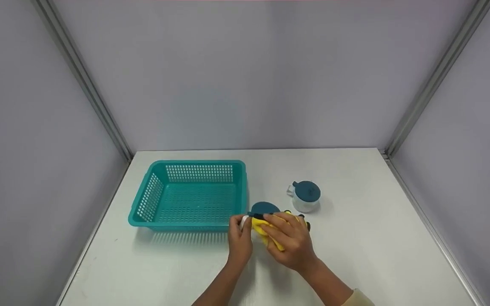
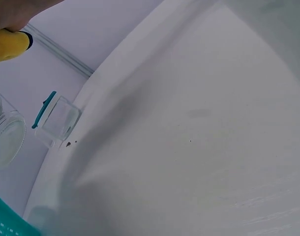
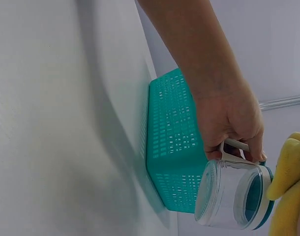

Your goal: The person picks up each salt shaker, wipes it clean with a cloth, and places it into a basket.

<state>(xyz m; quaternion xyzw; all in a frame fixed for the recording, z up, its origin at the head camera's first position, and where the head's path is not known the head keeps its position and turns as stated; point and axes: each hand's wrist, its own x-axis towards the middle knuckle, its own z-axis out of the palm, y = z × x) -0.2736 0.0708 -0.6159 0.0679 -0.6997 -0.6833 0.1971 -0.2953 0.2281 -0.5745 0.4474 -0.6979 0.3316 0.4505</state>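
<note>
Yellow cloth (image 1: 259,225) is gripped by the right hand (image 1: 292,242), fingers curled, against a clear jar (image 3: 231,194) — it's held above the table (image 1: 355,238), handle (image 3: 236,144) pinched by the left hand (image 1: 240,242) — near a teal basket (image 1: 185,228); another jar (image 1: 306,197) is farther back.

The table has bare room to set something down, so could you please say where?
Free: table right of the far jar; behind it; in front of the basket, left of the left hand. Crowded: around the near jar, cloth and right hand.
</note>
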